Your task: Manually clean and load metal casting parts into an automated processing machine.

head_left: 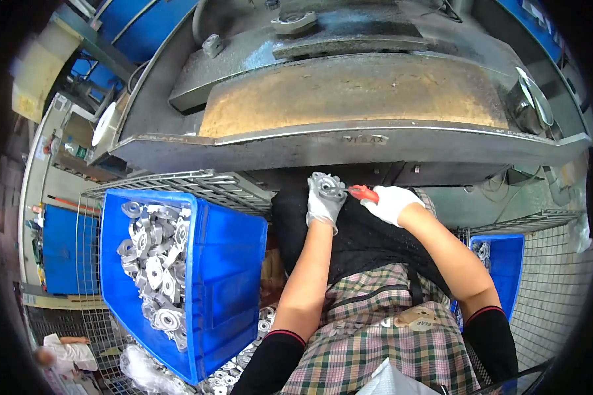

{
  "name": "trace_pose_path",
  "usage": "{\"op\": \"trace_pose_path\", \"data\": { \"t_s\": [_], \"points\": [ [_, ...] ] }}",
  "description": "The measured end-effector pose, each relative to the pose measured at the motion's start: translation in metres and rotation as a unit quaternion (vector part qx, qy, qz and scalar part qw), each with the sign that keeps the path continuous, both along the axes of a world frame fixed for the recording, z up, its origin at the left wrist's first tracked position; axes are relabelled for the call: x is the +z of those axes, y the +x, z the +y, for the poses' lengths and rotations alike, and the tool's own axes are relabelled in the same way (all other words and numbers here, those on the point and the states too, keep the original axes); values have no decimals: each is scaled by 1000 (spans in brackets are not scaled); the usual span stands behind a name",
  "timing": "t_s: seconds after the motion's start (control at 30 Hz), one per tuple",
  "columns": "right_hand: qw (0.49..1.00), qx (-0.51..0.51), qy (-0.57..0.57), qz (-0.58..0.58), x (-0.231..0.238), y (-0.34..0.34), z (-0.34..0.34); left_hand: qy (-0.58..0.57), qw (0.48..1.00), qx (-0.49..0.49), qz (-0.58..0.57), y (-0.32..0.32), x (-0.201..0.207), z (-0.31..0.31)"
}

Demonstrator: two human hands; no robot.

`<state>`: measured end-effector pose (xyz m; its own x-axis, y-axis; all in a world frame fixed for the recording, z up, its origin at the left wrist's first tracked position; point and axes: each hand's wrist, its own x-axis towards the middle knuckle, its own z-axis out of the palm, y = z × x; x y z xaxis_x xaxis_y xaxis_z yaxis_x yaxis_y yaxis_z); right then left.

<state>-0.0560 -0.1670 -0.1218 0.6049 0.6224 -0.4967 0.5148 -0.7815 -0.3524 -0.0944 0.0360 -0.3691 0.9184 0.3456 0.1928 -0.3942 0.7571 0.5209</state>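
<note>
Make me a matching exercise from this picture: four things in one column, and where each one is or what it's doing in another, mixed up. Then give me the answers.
Column one
1. Left hand
2. Large blue bin
3. Right hand
4. Smaller blue bin

Column two
A. Holding a red-handled tool
B. On the person's right
C. Holding one grey metal part
D. On the person's left, heaped with metal pieces

Pairs: 1-C, 2-D, 3-A, 4-B

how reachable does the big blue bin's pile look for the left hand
Probably yes, over the blue bin wall: nothing covers the metal parts, though the left hand holds a casting.
</note>
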Motion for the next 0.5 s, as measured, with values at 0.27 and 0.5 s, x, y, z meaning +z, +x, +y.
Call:
{"op": "trace_pose_path", "data": {
  "t_s": [0.27,0.5],
  "points": [
    [1000,-5,-31,3,12,-7,-28,-243,926,-5,288,-9,78,-20],
    [1000,18,1,-13,0,-9,-31,-221,936,-46,269,-16,78,-16]
  ]
}}
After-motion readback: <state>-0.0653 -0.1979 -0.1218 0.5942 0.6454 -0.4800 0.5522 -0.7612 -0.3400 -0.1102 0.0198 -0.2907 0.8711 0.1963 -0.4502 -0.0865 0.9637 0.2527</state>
